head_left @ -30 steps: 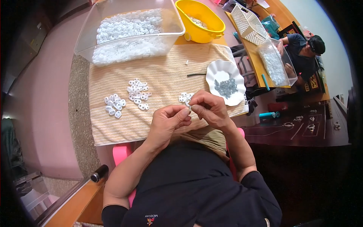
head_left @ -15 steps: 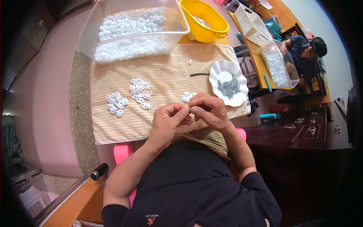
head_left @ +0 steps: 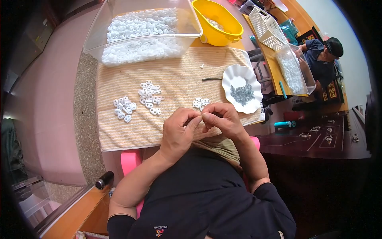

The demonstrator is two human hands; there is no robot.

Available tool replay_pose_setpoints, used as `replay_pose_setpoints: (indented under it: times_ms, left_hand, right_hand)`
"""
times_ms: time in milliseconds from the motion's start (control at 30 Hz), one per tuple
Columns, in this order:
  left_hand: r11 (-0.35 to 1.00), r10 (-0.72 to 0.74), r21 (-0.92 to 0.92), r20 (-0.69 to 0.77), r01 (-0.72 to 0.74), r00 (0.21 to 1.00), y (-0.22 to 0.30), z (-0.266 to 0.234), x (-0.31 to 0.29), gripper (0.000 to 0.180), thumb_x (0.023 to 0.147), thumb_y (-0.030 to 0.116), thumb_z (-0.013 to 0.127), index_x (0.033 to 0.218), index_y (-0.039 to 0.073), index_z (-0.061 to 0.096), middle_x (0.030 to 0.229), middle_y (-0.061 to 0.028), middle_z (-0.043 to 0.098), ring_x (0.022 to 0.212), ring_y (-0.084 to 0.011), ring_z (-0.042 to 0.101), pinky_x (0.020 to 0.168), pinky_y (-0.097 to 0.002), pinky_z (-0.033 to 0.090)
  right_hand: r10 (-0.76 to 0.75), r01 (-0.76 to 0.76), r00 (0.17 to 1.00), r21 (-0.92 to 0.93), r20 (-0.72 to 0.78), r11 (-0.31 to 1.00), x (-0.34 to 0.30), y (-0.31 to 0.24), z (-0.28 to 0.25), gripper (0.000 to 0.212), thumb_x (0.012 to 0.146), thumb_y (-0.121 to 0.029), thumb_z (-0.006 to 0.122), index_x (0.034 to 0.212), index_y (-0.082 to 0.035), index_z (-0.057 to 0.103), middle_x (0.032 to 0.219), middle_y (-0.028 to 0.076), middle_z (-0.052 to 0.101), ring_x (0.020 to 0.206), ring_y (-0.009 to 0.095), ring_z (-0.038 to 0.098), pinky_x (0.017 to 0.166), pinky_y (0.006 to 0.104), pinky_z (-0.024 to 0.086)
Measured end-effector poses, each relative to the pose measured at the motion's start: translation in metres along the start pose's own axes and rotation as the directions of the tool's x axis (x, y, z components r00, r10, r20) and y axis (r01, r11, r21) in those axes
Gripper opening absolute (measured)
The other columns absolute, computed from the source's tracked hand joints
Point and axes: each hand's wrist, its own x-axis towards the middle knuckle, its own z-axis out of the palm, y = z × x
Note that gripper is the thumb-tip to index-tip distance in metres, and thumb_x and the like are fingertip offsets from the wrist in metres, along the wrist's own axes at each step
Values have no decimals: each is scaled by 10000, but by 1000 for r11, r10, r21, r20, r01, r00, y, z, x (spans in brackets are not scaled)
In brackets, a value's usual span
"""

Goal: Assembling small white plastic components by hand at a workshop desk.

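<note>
My left hand (head_left: pixel 178 130) and right hand (head_left: pixel 225 122) meet fingertip to fingertip above the near edge of a striped towel (head_left: pixel 131 135). Both are closed in a pinch; whatever lies between the fingertips is too small to make out. Just beyond them sits a small cluster of white plastic pieces with holes (head_left: pixel 201 102). Two more groups of such two-holed pieces lie to the left, a middle pile (head_left: pixel 149 94) and a farther-left pile (head_left: pixel 124 107). Right of my hands, a white scalloped dish (head_left: pixel 254 93) holds a heap of small dark grey bits (head_left: pixel 242 95).
A clear bin (head_left: pixel 93 44) full of white pieces stands at the back, beside a yellow tub (head_left: pixel 221 38). A thin black rod (head_left: pixel 211 79) touches the dish. At another table on the right, a person (head_left: pixel 320 59) sits by a clear bin of white pieces (head_left: pixel 289 71).
My fingertips stay pinched together, with the fingers slightly shifted. The whole view has moved a little, and more of the small white cluster beyond my hands shows.
</note>
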Motion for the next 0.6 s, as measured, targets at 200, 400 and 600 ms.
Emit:
replay_pose_setpoints:
  times_ms: [200,400,600]
  left_hand:
    - [992,74,97,28,-76,997,2,-2,1,123,880,100,655,889,-20,632,832,-74,601,733,-135,577,647,-256,460]
    - [999,-41,16,53,40,998,-5,-1,1,169,909,147,636,922,-20,621,796,-54,619,712,-109,587,651,-244,473]
    - [954,-196,-212,106,214,975,-3,-1,2,179,918,148,629,923,-31,621,775,-63,647,703,-94,608,639,-234,491]
  right_hand:
    - [18,-19,1000,91,20,996,0,5,-4,176,922,-118,604,892,55,620,765,66,604,621,128,613,576,251,523]
    - [-118,119,993,-34,17,992,2,8,0,149,929,-81,579,889,61,604,837,80,580,672,119,604,605,246,532]
    - [-236,230,971,-119,-38,966,0,5,9,117,934,-54,558,935,61,579,863,83,560,687,106,585,628,242,545]
